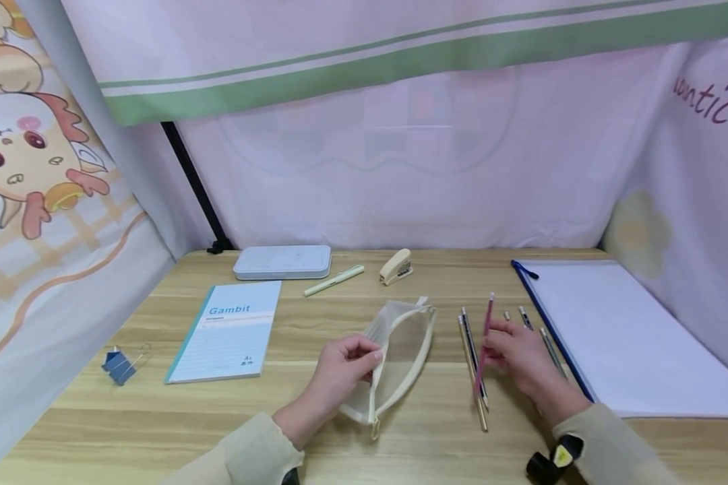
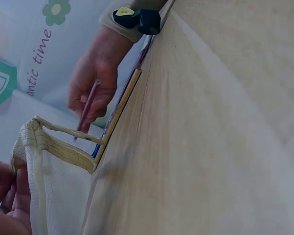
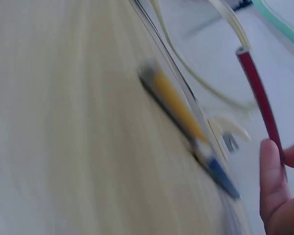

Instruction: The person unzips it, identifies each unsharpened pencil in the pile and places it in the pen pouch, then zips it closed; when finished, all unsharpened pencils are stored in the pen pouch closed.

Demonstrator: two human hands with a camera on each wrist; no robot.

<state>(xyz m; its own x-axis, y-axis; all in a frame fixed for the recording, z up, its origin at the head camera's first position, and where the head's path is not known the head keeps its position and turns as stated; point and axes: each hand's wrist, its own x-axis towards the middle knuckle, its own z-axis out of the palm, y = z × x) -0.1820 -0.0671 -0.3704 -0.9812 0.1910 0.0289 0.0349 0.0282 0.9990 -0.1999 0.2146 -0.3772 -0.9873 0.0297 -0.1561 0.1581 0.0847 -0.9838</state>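
Your left hand (image 1: 340, 369) pinches the rim of a cream mesh zipper pouch (image 1: 403, 360); right of this pouch, your right hand (image 1: 524, 357) pinches a slim dark-pink pencil (image 1: 482, 364) (held above the wooden table (image 1: 158, 431)).

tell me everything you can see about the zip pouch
The pouch is cream and partly see-through, apparently a fine mesh fabric with thicker cream edging along its zip. A zipper pull hangs at the near end and a small tab sticks out at the far end. Its mouth gapes open, and no contents show inside. The left hand pinches the left edge of the opening. It sits over the wooden table, between the notebook and the pencils.
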